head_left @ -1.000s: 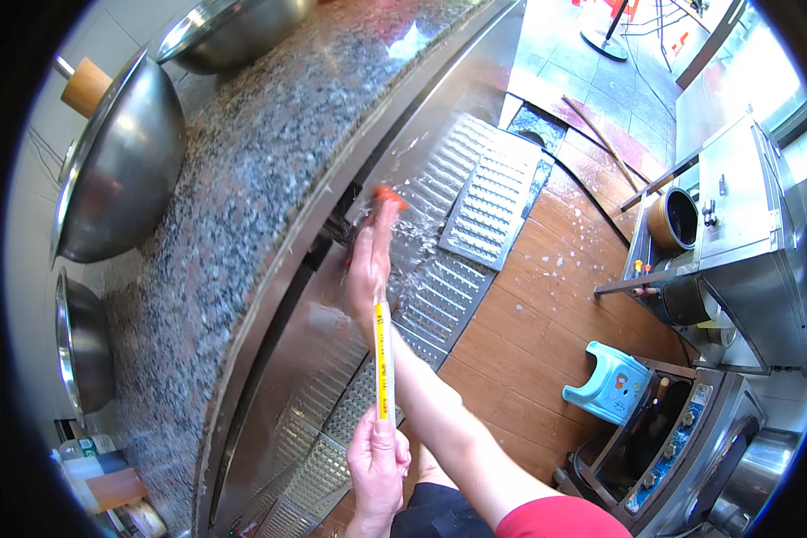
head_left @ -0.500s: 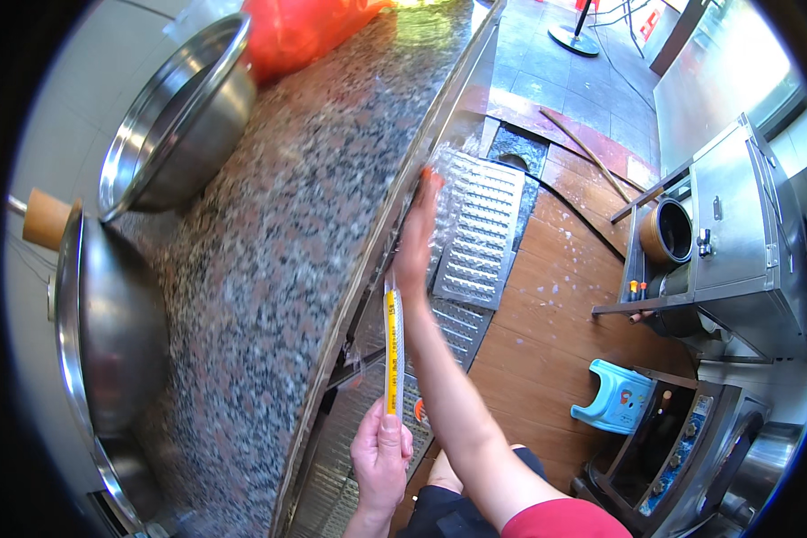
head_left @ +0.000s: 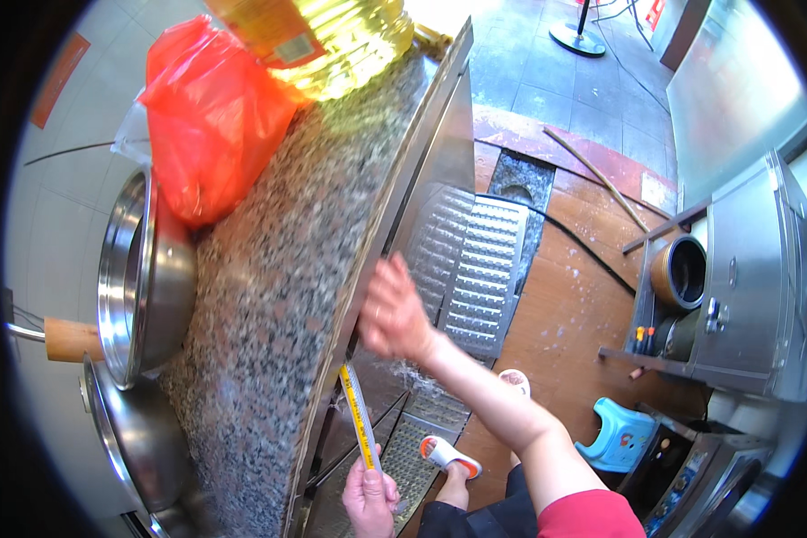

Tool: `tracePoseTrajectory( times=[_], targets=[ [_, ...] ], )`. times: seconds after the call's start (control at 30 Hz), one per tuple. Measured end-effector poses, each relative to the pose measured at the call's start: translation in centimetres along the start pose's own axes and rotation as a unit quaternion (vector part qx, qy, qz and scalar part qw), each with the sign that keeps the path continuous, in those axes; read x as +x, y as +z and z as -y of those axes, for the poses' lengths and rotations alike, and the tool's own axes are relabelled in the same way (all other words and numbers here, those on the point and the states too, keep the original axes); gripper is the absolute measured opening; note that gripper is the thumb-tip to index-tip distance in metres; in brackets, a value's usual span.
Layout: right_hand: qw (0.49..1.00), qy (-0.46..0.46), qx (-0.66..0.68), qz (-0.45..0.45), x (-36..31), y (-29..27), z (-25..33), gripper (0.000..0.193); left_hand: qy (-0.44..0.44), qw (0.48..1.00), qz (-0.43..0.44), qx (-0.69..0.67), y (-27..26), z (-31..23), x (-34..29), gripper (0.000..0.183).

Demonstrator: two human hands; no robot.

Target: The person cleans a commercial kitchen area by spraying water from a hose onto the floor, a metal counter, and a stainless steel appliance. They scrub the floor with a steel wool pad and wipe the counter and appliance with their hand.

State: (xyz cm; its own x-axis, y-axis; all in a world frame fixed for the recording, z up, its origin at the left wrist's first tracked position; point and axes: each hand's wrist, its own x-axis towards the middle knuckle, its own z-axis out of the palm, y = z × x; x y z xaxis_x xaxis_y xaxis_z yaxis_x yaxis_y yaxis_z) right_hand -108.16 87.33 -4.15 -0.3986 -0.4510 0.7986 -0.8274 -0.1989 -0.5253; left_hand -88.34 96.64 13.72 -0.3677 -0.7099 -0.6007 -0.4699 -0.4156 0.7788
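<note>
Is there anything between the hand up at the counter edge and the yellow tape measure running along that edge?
Nothing visible. The right hand is at the granite counter's front edge, blurred. The yellow tape measure runs from under it along that edge down to the left hand, which grips its lower end.

Red plastic bag [head_left: 211, 112] and labelled yellow oil bottle [head_left: 332, 36] on granite counter [head_left: 278, 296].

hands 2 [head_left: 394, 309] | tape measure 1 [head_left: 359, 414] | metal bowls 2, maybe more [head_left: 139, 278] | red bag 1 [head_left: 211, 112] | oil bottle 1 [head_left: 332, 36] | stool 1 [head_left: 617, 435]
</note>
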Motion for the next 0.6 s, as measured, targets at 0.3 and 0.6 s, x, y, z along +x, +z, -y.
tracePoseTrajectory(
  times=[0.3,0.6],
  targets=[
    [0.956,0.19,0.013,-0.225,13.4,-4.3,-21.1,0.039,0.047,0.995,0.035,-0.084,6.6,0.5,7.2,0.029],
    [0.928,0.267,0.049,-0.254,8.6,-1.5,-15.3,0.045,0.071,0.997,0.025,-0.022,10.0,-1.2,10.6,0.041]
  ],
)
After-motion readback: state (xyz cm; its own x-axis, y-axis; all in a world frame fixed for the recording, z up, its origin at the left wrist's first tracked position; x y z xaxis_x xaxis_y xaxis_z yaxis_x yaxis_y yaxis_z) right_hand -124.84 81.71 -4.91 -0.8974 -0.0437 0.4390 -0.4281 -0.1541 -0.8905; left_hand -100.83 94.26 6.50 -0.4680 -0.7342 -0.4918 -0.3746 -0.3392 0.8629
